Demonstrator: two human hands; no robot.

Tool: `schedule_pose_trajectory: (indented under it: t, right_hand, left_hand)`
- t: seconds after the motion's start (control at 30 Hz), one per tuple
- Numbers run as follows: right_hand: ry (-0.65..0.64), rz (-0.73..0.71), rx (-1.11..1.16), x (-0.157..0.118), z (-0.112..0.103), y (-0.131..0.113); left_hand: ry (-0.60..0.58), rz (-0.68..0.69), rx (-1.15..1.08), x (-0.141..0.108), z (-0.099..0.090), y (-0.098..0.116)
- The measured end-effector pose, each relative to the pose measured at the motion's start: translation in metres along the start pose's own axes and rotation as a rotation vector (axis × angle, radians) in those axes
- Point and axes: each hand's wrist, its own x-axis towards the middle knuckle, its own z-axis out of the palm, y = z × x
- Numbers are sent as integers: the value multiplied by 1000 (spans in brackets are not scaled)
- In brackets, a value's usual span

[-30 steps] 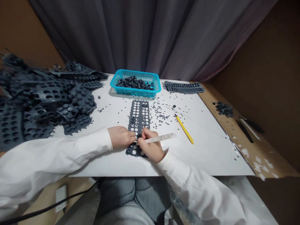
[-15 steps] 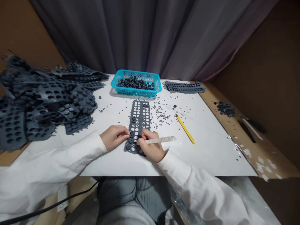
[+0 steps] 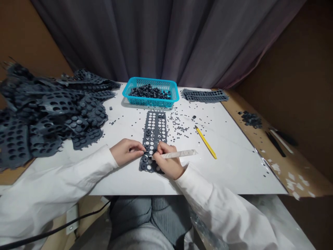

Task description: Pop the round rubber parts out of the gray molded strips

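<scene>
A dark grey rubber sheet (image 3: 156, 133) with rows of round holes lies lengthwise in front of me on the white tabletop. Several holes at its near end still hold round rubber pieces (image 3: 144, 166). My left hand (image 3: 126, 151) is at the sheet's left edge, thumb and forefinger pinched together; what lies between the fingertips is too small to make out. Over the sheet's near right part, my right hand (image 3: 169, 163) grips a slim pen-like tool wrapped in whitish material (image 3: 182, 153). Its tip points down-left at the holes and is partly hidden by the fingers.
A blue basket (image 3: 151, 102) of small black pieces stands at the back. Heaped rubber sheets (image 3: 57, 111) fill the left side. Another sheet (image 3: 205, 95) lies back right. Small dark discs (image 3: 179, 129) are scattered near a yellow pen-like tool (image 3: 206, 143). Black bits (image 3: 251, 119) lie far right.
The left fingertips have shifted slightly right onto the sheet's edge. The tool in my right hand has tilted a little, its rear end higher and further right.
</scene>
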Motion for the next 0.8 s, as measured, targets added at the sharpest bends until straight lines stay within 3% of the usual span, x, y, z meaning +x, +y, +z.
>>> schedule_pose_trajectory:
  t: [0.13, 0.27, 0.33, 0.47, 0.8]
  right_hand:
    - [-19, 40, 91, 0, -3, -1]
    - [-6, 182, 283, -5, -12, -9]
    - [-34, 264, 343, -11, -15, -12]
    - [-109, 294, 348, -23, -10, -14]
    - [-78, 245, 224, -21, -3, -16]
  left_hand:
    - [33, 42, -6, -5, 0, 8]
    - [154, 218, 83, -15, 5, 15]
    - [160, 290, 137, -20, 9, 15]
    - [101, 276, 243, -22, 14, 15]
    - [-160, 328, 460, -6, 0, 23]
